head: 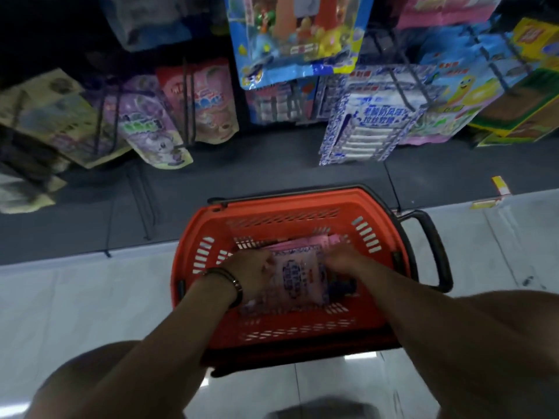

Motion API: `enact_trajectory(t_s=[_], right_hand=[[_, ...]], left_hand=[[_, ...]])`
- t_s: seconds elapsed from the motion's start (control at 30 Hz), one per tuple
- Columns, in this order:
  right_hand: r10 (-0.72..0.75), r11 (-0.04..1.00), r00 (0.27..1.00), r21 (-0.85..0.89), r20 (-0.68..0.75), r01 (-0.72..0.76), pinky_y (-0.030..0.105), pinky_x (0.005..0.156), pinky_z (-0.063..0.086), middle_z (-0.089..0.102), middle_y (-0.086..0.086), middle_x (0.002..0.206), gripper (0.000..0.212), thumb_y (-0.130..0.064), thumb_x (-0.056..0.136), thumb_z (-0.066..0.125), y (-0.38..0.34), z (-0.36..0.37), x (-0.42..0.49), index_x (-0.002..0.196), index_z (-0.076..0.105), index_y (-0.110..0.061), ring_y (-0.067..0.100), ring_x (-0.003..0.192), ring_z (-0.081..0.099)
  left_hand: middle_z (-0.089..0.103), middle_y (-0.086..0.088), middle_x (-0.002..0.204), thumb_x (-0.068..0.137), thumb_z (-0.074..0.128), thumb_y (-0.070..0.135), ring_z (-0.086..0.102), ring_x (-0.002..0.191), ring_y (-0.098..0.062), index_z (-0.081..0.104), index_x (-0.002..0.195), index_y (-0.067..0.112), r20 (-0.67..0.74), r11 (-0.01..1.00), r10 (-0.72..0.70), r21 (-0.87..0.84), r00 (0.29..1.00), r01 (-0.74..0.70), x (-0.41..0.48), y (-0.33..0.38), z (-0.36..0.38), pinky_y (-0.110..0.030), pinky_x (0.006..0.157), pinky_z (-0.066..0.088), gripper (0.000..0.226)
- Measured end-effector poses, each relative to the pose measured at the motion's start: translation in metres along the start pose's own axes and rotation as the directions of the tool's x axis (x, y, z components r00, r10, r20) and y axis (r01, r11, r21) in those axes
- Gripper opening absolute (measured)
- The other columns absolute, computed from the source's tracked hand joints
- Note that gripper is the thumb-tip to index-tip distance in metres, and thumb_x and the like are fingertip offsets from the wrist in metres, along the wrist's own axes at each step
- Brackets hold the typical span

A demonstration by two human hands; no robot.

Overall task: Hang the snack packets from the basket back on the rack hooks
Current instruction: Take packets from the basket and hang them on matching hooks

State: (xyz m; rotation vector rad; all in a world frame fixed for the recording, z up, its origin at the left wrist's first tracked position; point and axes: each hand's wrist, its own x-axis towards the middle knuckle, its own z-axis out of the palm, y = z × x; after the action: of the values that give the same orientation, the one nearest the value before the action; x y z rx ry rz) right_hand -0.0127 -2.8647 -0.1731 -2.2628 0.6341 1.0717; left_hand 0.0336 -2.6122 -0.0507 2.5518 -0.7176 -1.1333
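in the basket at 6 o'clock, our left hand grips the white packet at its 9 o'clock edge; our right hand, at 1 o'clock, is too blurred to tell its hold. we should lift by the top edge toward the hooks.

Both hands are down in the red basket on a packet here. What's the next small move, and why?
Probably lift the white-and-blue packet straight up out of the basket. The left hand and right hand are at its two sides, though blur hides how firmly they hold it, and it lies on top of pink packets. Similar blue-and-white packets hang ahead, to the right.
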Motion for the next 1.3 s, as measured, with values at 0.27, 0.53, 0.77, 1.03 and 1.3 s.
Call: enact_trajectory(t_s=[0.27,0.53,0.77,1.03,1.3], right_hand=[[0.109,0.92,0.987,0.365,0.116,-0.145,0.026,0.074,0.051,0.063,0.007,0.097,0.022,0.005,0.104,0.053,0.017,0.078,0.012,0.122,0.062,-0.004,0.02,0.093,0.063],[0.199,0.744,0.977,0.638,0.071,-0.198,0.052,0.101,0.058,0.068,0.016,0.134,0.048,0.005,0.093,0.071,0.015,0.092,0.013,0.138,0.063,-0.007,0.036,0.124,0.064],[0.11,0.799,0.992,0.589,0.063,-0.126,0.044,0.09,0.06,0.068,0.018,0.126,0.025,-0.014,0.105,0.062,0.004,0.08,0.001,0.126,0.07,-0.004,0.036,0.113,0.068],[-0.274,0.833,0.958,0.477,-0.082,0.279,0.014,0.073,0.052,0.069,-0.001,0.108,0.022,-0.009,0.107,0.056,-0.011,-0.007,-0.068,0.122,0.072,-0.009,0.012,0.092,0.064],[-0.585,0.743,0.807,0.453,0.081,0.493,0.035,0.101,0.057,0.072,0.01,0.135,0.031,-0.008,0.11,0.051,-0.037,-0.12,-0.191,0.139,0.063,-0.007,0.024,0.119,0.071]], left_hand=[[0.063,-0.004,0.139,0.112,0.042,0.025,0.059,0.126,-0.027,0.058,0.143,0.017,0.242,0.995,-0.039,0.104,0.97,0.014,0.017,-0.007,-0.009,-0.026,0.092,0.041,0.036],[0.066,-0.005,0.134,0.107,0.05,0.039,0.062,0.12,-0.027,0.065,0.13,0.018,0.23,0.997,-0.064,0.054,0.971,0.054,0.026,-0.008,-0.018,-0.038,0.104,0.05,0.035],[0.064,-0.004,0.136,0.106,0.051,0.046,0.061,0.122,-0.027,0.064,0.129,0.018,0.239,0.994,-0.095,0.082,0.966,0.077,0.023,-0.008,-0.017,-0.036,0.104,0.048,0.038],[0.065,-0.01,0.134,0.097,0.068,0.035,0.062,0.119,-0.029,0.06,0.133,0.016,0.037,0.985,-0.167,-0.033,0.985,0.169,-0.005,-0.023,-0.015,-0.031,0.085,0.044,0.042],[0.061,0.017,0.145,0.07,0.082,0.073,0.059,0.134,-0.008,0.049,0.147,0.038,-0.236,0.904,0.026,-0.409,0.971,-0.123,-0.055,-0.005,-0.032,-0.043,0.114,0.047,0.091]])
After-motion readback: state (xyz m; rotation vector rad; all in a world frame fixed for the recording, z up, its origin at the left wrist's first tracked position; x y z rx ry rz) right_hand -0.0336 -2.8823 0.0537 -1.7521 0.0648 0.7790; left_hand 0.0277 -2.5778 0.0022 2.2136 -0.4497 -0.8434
